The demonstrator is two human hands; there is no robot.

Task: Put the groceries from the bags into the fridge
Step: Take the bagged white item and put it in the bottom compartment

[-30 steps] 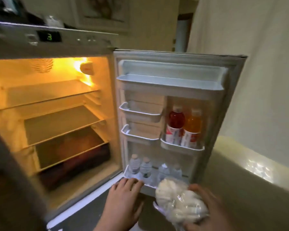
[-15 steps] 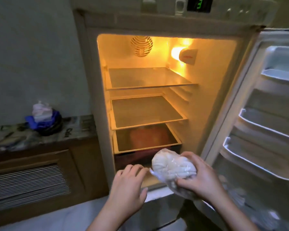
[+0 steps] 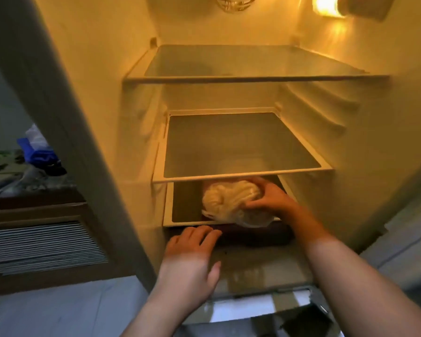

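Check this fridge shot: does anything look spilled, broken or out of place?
Nothing stands out. The shelves sit level and bare, and the right hand holds the clear bag of white food on the lowest shelf.

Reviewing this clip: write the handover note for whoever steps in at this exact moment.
Right hand: gripping the white food bundle in clear plastic wrap, holding it over the lowest glass shelf of the lit fridge.
Left hand: open, empty, fingers spread at the dark drawer front below that shelf.
Done: bundle brought inside the fridge.
Left: release it; the two upper glass shelves hold nothing. Blue and white bags wait on the counter to the left.
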